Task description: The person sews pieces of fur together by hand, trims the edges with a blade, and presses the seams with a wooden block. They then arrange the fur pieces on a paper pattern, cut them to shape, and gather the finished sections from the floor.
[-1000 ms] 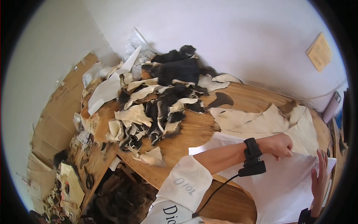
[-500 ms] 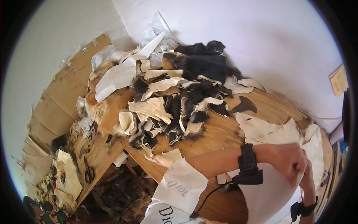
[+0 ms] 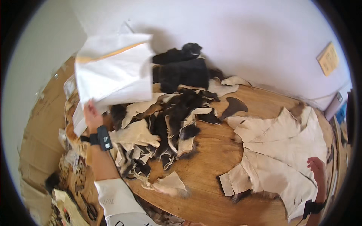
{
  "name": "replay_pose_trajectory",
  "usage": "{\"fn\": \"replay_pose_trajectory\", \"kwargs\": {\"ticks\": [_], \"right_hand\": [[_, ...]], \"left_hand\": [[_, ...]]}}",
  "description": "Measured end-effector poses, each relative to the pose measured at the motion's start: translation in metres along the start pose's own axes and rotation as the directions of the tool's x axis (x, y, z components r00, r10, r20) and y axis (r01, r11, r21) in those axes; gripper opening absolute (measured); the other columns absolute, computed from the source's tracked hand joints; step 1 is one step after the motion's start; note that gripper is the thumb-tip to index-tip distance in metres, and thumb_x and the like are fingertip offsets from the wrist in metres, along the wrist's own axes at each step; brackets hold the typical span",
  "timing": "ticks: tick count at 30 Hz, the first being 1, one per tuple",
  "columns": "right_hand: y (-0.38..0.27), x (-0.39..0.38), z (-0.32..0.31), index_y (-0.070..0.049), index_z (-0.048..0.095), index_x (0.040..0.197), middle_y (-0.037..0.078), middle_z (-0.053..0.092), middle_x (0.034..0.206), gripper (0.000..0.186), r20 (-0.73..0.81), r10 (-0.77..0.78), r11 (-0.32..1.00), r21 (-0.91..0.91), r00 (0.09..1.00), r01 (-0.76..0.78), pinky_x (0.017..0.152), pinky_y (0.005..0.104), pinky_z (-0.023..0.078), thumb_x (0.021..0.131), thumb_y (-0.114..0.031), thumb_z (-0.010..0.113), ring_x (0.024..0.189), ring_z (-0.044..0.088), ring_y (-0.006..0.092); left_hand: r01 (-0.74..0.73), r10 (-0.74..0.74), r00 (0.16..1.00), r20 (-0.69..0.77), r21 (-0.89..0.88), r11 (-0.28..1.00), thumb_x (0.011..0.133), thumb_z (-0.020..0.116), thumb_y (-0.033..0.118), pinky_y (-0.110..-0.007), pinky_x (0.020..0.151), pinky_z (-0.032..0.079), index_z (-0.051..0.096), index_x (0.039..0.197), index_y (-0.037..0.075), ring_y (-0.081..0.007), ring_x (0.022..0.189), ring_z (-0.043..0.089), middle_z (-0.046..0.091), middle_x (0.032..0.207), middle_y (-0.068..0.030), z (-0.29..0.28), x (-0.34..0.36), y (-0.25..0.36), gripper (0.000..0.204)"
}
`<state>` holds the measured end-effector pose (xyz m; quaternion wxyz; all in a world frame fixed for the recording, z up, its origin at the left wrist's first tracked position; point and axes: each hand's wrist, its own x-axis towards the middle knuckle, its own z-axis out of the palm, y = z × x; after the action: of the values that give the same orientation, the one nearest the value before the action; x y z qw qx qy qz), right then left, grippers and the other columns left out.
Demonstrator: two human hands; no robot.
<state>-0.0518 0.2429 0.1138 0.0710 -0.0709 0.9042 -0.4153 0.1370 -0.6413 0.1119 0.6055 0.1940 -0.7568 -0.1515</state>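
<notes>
At the far left, my left hand (image 3: 91, 115) is closed on the lower edge of a large white sheet (image 3: 115, 77), which has a yellow-orange strip across its upper part. The sheet is lifted over the heap and hides part of it. My right hand (image 3: 316, 166) hovers at the right with its fingers apart, holding nothing. Beside it a pale hide (image 3: 277, 139) lies spread skin side up, with cut lines and dark fur at some edges. A smaller pale rectangular piece (image 3: 234, 180) sits at the hide's near left.
Black and pale fur scraps (image 3: 177, 116) are heaped mid-table, with black pelts (image 3: 181, 73) against the wall. A dark brown flared flat piece (image 3: 234, 106) lies on the wooden table (image 3: 211, 158). Scissors (image 3: 88, 207) lie at lower left. Cardboard (image 3: 37, 139) leans on the left wall.
My left hand has swung from the right side to the far left, carrying the white sheet off the hide. My right hand has come apart from the sheet. The view has shifted.
</notes>
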Motion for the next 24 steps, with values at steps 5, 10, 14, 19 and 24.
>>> {"fn": "replay_pose_trajectory", "kwargs": {"ticks": [5,10,14,19,24], "right_hand": [[-0.013,-0.012,0.018,0.001,0.059,0.096,0.008,0.062,0.08,0.019,0.089,0.001,1.0,-0.02,0.996,0.001,0.061,0.0257,0.046,0.084,-0.012,0.053,0.07,0.06,0.0137],[-0.023,-0.013,0.03,0.001,0.062,0.091,0.009,0.065,0.076,0.017,0.177,-0.034,0.955,-0.285,0.984,0.084,0.062,0.0273,0.047,0.083,-0.011,0.055,0.07,0.061,0.0152],[-0.009,-0.019,0.029,-0.001,0.064,0.09,0.01,0.065,0.076,0.017,0.165,-0.006,0.981,-0.191,0.986,0.038,0.061,0.0272,0.047,0.082,-0.013,0.056,0.067,0.061,0.0163],[-0.006,-0.015,0.03,-0.001,0.065,0.09,0.012,0.065,0.077,0.016,0.235,0.058,0.97,-0.241,0.97,0.001,0.061,0.0279,0.047,0.082,-0.012,0.057,0.065,0.06,0.0177],[-0.033,-0.001,0.047,-0.002,0.065,0.09,0.014,0.065,0.077,0.015,0.282,-0.048,0.957,-0.261,0.958,0.125,0.06,0.0302,0.048,0.083,-0.013,0.057,0.063,0.06,0.0223]], "left_hand": [[0.348,-0.797,0.603,0.025,-0.908,0.234,0.093,0.038,0.016,-0.031,0.089,0.048,0.032,0.12,-0.011,-0.0273,0.11,0.051,0.048,0.12,-0.0238,0.015,-0.042,-0.032,0.038],[0.272,-0.811,0.578,0.092,-0.959,0.085,0.09,0.046,0.022,-0.033,0.088,0.048,0.035,0.113,-0.009,-0.0296,0.105,0.055,0.053,0.109,-0.0222,-0.044,-0.013,-0.06,0.04],[0.522,-0.788,0.613,-0.062,-0.717,0.462,0.087,0.05,0.02,-0.032,0.077,0.048,0.047,0.101,-0.006,-0.0256,0.092,0.058,0.059,0.093,-0.0167,-0.045,0.004,0.02,0.03],[0.45,-0.466,0.873,-0.143,-0.129,0.883,0.082,0.053,0.013,-0.028,0.069,0.043,0.057,0.098,0.0,-0.0161,0.082,0.058,0.061,0.085,-0.006,-0.057,0.02,0.073,0.021],[0.761,-0.282,0.637,0.718,-0.526,0.38,0.084,0.056,0.017,-0.029,0.085,0.04,0.058,0.104,0.003,-0.0175,0.095,0.056,0.061,0.1,-0.0075,0.133,-0.031,0.209,0.024]]}}
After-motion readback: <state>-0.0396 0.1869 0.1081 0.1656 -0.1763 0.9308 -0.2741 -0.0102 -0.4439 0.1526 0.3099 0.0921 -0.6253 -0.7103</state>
